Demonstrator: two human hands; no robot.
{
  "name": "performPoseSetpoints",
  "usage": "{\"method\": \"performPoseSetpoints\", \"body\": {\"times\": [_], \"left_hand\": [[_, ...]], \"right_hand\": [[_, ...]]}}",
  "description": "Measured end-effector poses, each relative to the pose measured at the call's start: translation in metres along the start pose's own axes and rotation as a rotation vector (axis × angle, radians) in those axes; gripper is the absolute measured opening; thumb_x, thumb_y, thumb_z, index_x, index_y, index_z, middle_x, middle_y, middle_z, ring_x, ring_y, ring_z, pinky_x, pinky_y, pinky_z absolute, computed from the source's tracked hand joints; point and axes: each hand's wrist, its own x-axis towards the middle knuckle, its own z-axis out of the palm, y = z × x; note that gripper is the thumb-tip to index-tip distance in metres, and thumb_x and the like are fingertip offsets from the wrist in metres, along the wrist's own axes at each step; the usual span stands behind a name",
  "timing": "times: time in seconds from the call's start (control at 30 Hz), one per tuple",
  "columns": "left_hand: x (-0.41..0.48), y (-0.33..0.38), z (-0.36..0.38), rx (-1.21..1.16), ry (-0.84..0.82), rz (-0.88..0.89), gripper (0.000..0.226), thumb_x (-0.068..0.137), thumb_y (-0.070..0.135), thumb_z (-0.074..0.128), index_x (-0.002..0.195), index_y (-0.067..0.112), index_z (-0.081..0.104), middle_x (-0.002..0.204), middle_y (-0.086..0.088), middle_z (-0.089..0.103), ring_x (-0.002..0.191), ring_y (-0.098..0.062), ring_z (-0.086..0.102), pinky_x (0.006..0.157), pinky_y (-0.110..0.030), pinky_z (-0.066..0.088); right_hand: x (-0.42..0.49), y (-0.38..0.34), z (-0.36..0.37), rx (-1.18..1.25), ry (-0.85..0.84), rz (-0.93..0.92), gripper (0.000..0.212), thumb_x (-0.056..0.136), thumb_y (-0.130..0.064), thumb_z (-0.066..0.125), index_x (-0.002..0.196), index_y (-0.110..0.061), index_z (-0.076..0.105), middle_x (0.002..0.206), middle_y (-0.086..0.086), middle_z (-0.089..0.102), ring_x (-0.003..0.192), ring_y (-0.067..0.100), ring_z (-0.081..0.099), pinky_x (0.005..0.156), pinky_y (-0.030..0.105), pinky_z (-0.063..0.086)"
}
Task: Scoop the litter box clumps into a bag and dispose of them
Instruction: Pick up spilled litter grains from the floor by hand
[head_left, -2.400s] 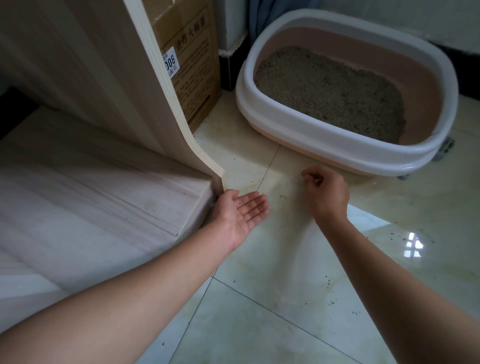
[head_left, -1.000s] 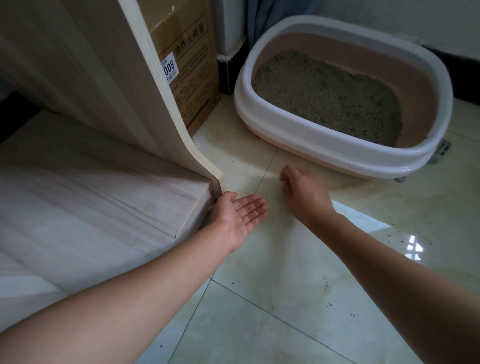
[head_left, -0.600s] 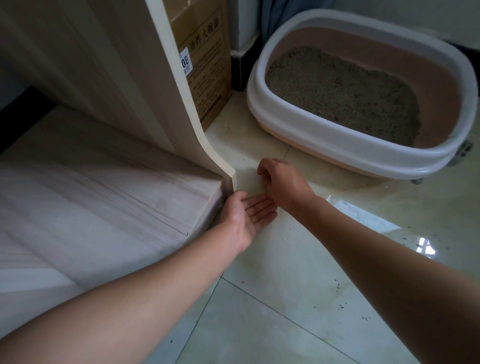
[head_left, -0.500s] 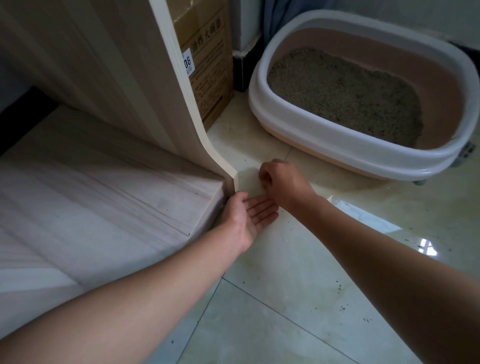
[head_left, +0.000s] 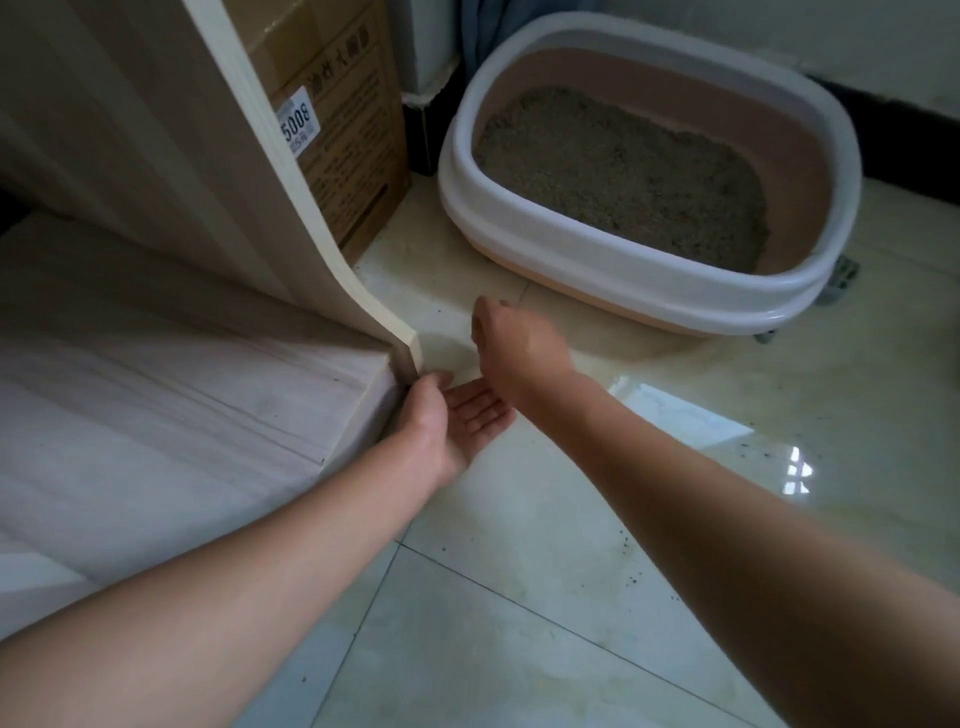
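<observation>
**A:** Why is the left hand (head_left: 460, 415) lying palm up on the glossy cream tile floor (head_left: 545, 525)?

**B:** It looks like a catching tray. The fingers are straight and relaxed, and nothing I can see lies in the palm. Its thumb side touches the foot of the pale upright wooden panel (head_left: 171, 145).

**A:** And the right hand (head_left: 517, 345)?

**B:** It hovers just beyond and above the left palm, knuckles towards the camera, fingers bunched and pointing down at the tile. I cannot tell whether they pinch a grain or nothing, because the tips are hidden.

**A:** So it is gathering strays?

**B:** That is my guess. Dark scattered specks (head_left: 631, 576) dot the floor on the near side of the right forearm.

**A:** Where is the box itself?

**B:** The oval pink plastic litter box with a white rim (head_left: 597, 257) stands beyond the right hand, near but apart from it. It holds a bed of grey-brown granular litter (head_left: 623, 171); I cannot pick out any clumps.

**A:** Anything else nearby?

**B:** A brown printed cardboard carton (head_left: 337, 130) stands beyond the left hand, behind the panel. No scoop or bag is in view, so the scooping seems not yet begun.
</observation>
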Motion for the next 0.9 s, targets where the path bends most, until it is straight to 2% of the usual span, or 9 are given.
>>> {"method": "performPoseSetpoints", "body": {"times": [0.1,0.2,0.33,0.47,0.53,0.6,0.67,0.77,0.9], "left_hand": [[0.004,-0.001,0.006,-0.023,-0.074,-0.063,0.032,0.097,0.024,0.037,0.093,0.006,0.063,0.089,-0.012,0.068,0.084,-0.024,0.064,0.079,-0.034,0.05],[-0.002,-0.006,0.02,-0.021,-0.136,-0.117,0.034,0.092,0.017,0.036,0.089,0.004,0.067,0.091,-0.014,0.071,0.089,-0.028,0.068,0.082,-0.034,0.048],[-0.011,-0.019,0.037,0.083,-0.206,-0.127,0.045,0.09,0.011,0.036,0.063,-0.001,0.071,0.071,-0.015,0.071,0.059,-0.026,0.072,0.067,-0.034,0.048],[-0.01,-0.03,0.044,0.205,-0.182,-0.141,0.033,0.095,0.012,0.035,0.08,0.004,0.064,0.071,-0.009,0.066,0.06,-0.021,0.068,0.057,-0.023,0.056],[-0.008,-0.036,0.049,0.221,-0.181,-0.117,0.035,0.098,0.016,0.035,0.085,0.001,0.064,0.072,-0.014,0.068,0.06,-0.025,0.069,0.055,-0.029,0.059],[-0.008,-0.042,0.052,0.215,-0.189,-0.093,0.039,0.1,0.019,0.035,0.093,-0.004,0.066,0.084,-0.021,0.072,0.069,-0.03,0.073,0.064,-0.041,0.063],[-0.009,-0.045,0.053,0.217,-0.184,-0.089,0.04,0.099,0.019,0.035,0.097,-0.006,0.066,0.091,-0.023,0.073,0.074,-0.032,0.074,0.071,-0.046,0.063],[-0.01,-0.052,0.051,0.236,-0.164,-0.095,0.039,0.099,0.018,0.036,0.097,-0.006,0.066,0.093,-0.023,0.072,0.076,-0.033,0.074,0.074,-0.046,0.062],[-0.013,-0.06,0.05,0.265,-0.138,-0.098,0.039,0.098,0.019,0.037,0.098,-0.006,0.067,0.095,-0.023,0.072,0.079,-0.033,0.073,0.077,-0.046,0.061]], "right_hand": [[-0.033,-0.004,-0.002,0.03,0.042,-0.076,0.01,0.09,-0.011,0.05,0.098,-0.015,0.054,0.083,0.004,0.058,0.073,0.029,0.05,0.06,0.033,0.03],[-0.061,0.002,0.002,0.03,0.146,-0.14,0.012,0.081,-0.008,0.053,0.09,-0.015,0.056,0.08,0.006,0.063,0.073,0.03,0.052,0.064,0.034,0.024],[-0.083,0.023,0.003,0.075,0.178,-0.154,0.015,0.078,-0.013,0.052,0.089,-0.015,0.061,0.084,0.004,0.064,0.078,0.028,0.052,0.066,0.035,0.028],[-0.103,0.049,-0.013,0.156,0.309,-0.124,0.015,0.081,-0.023,0.058,0.085,-0.023,0.073,0.088,-0.003,0.065,0.084,0.024,0.054,0.071,0.038,0.041],[-0.115,0.072,-0.024,0.202,0.379,-0.079,0.011,0.086,-0.026,0.061,0.087,-0.023,0.071,0.091,-0.005,0.064,0.087,0.022,0.055,0.075,0.04,0.044],[-0.13,0.105,-0.027,0.259,0.423,-0.027,0.009,0.088,-0.021,0.062,0.089,-0.02,0.071,0.09,-0.005,0.064,0.085,0.02,0.057,0.076,0.039,0.047],[-0.15,0.142,-0.023,0.293,0.405,0.074,0.01,0.088,-0.016,0.065,0.092,-0.022,0.072,0.09,-0.008,0.064,0.084,0.015,0.059,0.075,0.036,0.05],[-0.183,0.19,-0.011,0.286,0.264,0.248,0.014,0.087,-0.02,0.068,0.098,-0.027,0.072,0.094,-0.011,0.064,0.087,0.013,0.059,0.075,0.031,0.05],[-0.209,0.206,0.005,0.223,0.063,0.225,0.026,0.08,-0.026,0.073,0.106,-0.028,0.07,0.102,-0.011,0.061,0.099,0.015,0.057,0.078,0.029,0.047]]}}
